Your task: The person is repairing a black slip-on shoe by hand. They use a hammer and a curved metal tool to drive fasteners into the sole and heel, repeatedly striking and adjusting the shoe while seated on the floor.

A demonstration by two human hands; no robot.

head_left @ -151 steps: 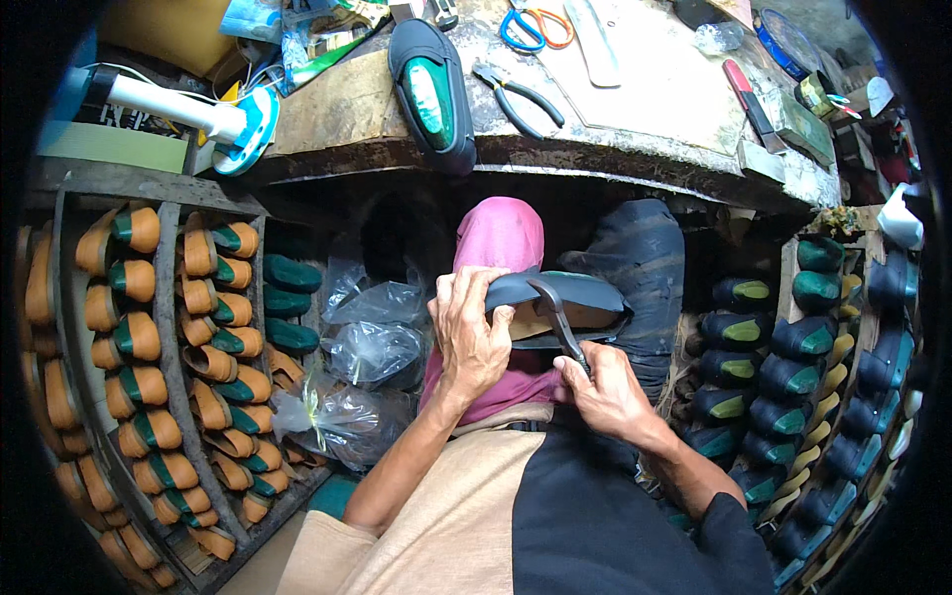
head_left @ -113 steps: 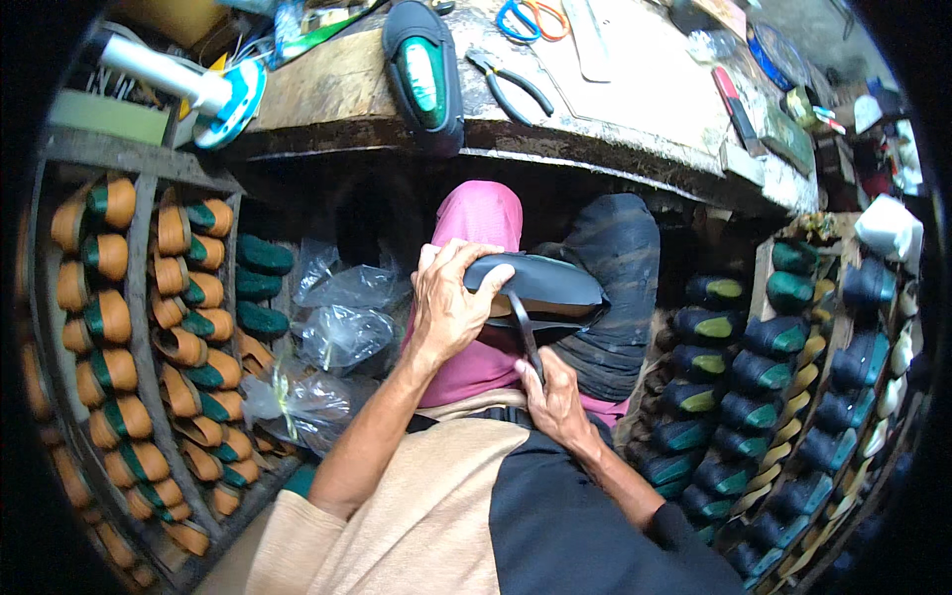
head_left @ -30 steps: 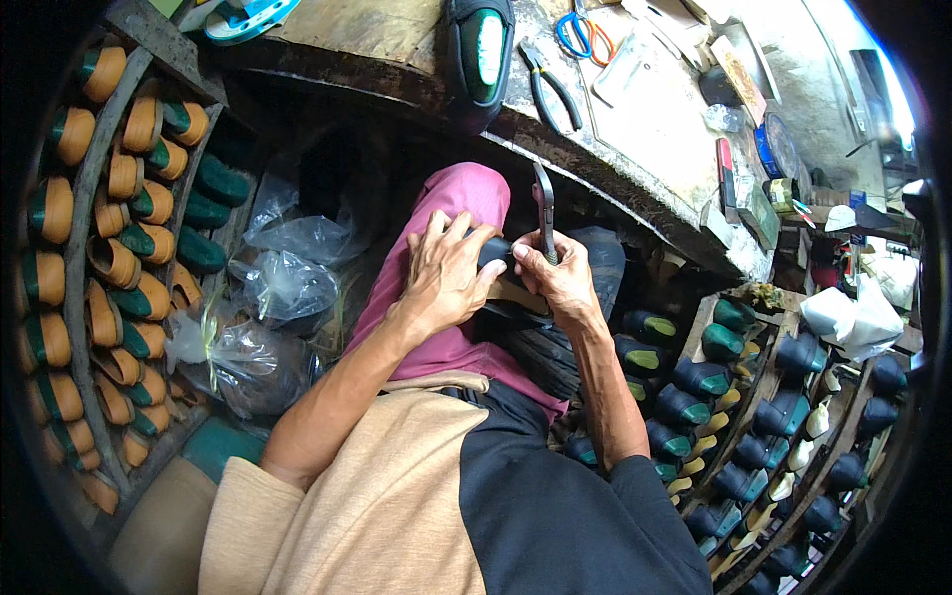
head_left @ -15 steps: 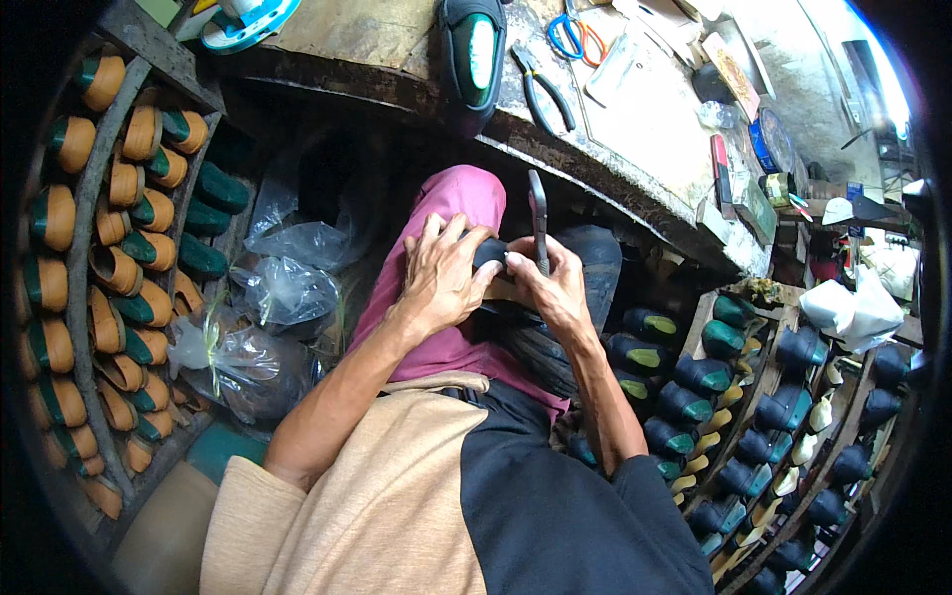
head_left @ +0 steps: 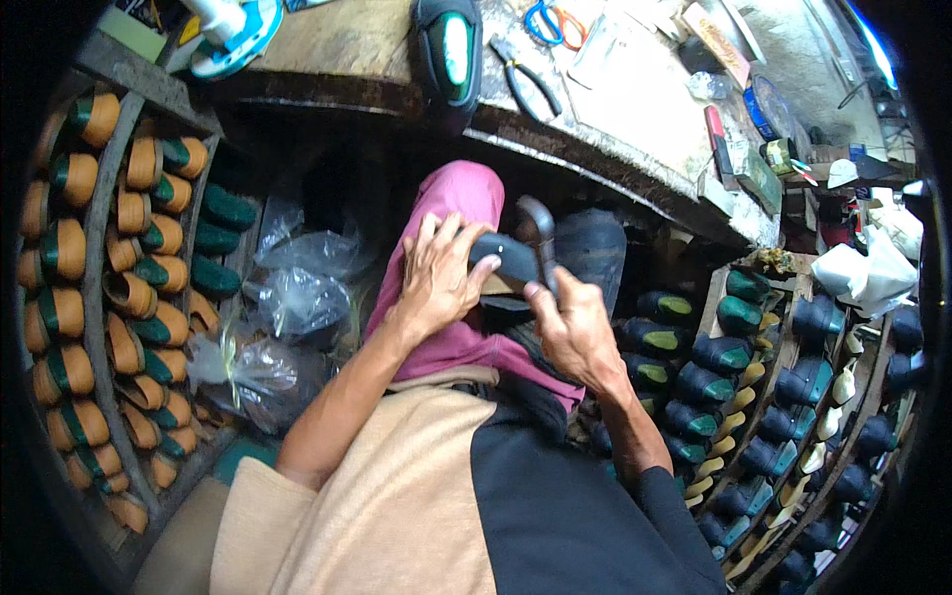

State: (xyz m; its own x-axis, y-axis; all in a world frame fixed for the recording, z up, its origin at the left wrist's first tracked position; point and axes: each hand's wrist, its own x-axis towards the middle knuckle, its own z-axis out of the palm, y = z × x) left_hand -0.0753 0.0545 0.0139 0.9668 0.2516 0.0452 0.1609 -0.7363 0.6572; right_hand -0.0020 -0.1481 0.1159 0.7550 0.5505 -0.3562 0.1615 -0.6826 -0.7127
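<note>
A dark shoe [head_left: 512, 260] with a tan part rests across my lap, partly hidden by my hands and the hammer. My left hand [head_left: 436, 278] lies over its left end, the thumb pressed against the dark surface and the fingers stretched over the pink trouser leg. On the shoe, close to the thumb, shows a tiny bright spot. My right hand [head_left: 578, 332] is wrapped round the handle of a hammer [head_left: 536, 220], whose dark head is raised just right of the shoe. Whether the hammer touches the shoe I cannot tell.
Before me stands a worn workbench [head_left: 337, 50] bearing another dark shoe [head_left: 449, 59], pliers [head_left: 526, 79] and scissors [head_left: 555, 25]. Racks of tan shoes [head_left: 65, 248] rise at left, dark shoes [head_left: 719, 352] at right. Clear plastic bags [head_left: 297, 297] lie beside my left leg.
My right fingers have left the shoe, where they were pinching at its surface. That hand has shifted right and down and now grips the hammer's handle. My left hand stays on the shoe.
</note>
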